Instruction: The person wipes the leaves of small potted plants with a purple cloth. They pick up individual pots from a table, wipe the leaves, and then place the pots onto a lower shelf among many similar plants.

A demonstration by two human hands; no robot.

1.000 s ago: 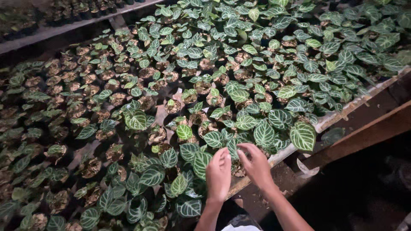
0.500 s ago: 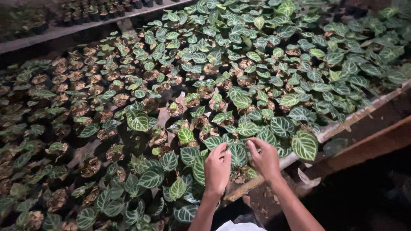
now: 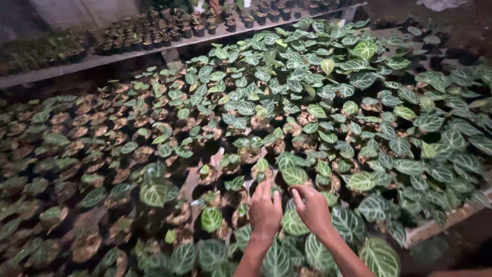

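Reaching into the bench of small potted plants with dark green, white-veined heart-shaped leaves [image 3: 359, 182], I see my left hand [image 3: 265, 211] and right hand [image 3: 313, 208] side by side over one small green-leafed pot plant [image 3: 293, 176]. Fingers are loosely spread and hold nothing. Nothing looks lifted yet; I judge the work barely begun among the brown soil-filled pots [image 3: 102, 154].
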